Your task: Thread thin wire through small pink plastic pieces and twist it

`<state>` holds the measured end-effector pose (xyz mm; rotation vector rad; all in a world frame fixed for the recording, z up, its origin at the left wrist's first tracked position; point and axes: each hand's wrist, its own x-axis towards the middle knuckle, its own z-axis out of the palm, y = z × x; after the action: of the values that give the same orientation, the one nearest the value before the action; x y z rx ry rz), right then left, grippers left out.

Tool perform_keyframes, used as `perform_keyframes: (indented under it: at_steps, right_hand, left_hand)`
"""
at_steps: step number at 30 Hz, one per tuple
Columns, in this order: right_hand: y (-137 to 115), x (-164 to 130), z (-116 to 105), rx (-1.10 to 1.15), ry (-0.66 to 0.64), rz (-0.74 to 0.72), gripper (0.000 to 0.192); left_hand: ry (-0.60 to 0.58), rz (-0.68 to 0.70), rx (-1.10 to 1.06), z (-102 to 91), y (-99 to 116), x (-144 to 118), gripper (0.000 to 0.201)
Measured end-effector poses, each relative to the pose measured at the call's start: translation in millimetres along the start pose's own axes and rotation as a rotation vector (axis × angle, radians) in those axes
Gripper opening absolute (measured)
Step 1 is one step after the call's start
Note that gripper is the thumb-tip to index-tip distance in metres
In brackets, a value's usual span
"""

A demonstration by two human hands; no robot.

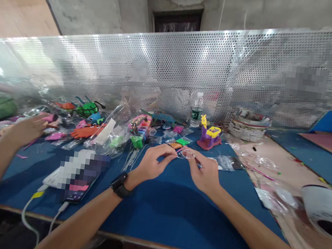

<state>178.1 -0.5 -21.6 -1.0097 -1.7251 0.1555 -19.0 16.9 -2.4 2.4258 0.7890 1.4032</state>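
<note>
My left hand (152,163), with a black watch (120,185) on its wrist, and my right hand (205,173) meet over the blue table mat (166,211). Together they pinch a small loop of thin clear wire (188,154) between the fingertips, held just above the mat. Small bags of coloured beads (180,143) lie right behind the hands. A purple and yellow bead figure (209,136) stands a little farther back.
Another person's hand (29,130) reaches from the left toward pink pieces (55,135). A phone on cables (79,178) lies at my left. Bagged bead toys (87,109), a water bottle (197,110), a round tray (247,125) and a perforated metal screen (172,76) line the back. A white bowl (325,211) sits right.
</note>
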Motion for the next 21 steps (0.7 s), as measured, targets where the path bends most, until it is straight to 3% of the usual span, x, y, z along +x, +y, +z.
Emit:
perform_keyframes:
  at_steps: [3, 7, 10, 17, 21]
  right_hand:
    - [-0.5, -1.3, 3.1, -0.01, 0.027, 0.02, 0.03]
    - [2.4, -0.2, -0.1, -0.038, 0.044, -0.103, 0.027]
    - [4.5, 3.5, -6.3, 0.023, -0.014, -0.153, 0.029]
    - [11.6, 9.6, -7.5, 0.493, -0.38, 0.202, 0.029]
    - [9.7, 8.2, -5.8, 0.717, -0.434, 0.28, 0.033]
  left_hand:
    - [-0.007, -0.02, -0.015, 1.2, -0.8, -0.9, 0.015]
    - [-0.011, -0.15, -0.097, 4.4, -3.4, -3.1, 0.018]
    - [-0.009, -0.261, -0.178, 7.0, -6.9, -4.1, 0.022]
    - [0.031, -0.395, -0.429, 7.9, -7.9, -2.7, 0.024]
    - [0.021, -0.357, -0.388, 5.9, -5.4, -3.0, 0.024]
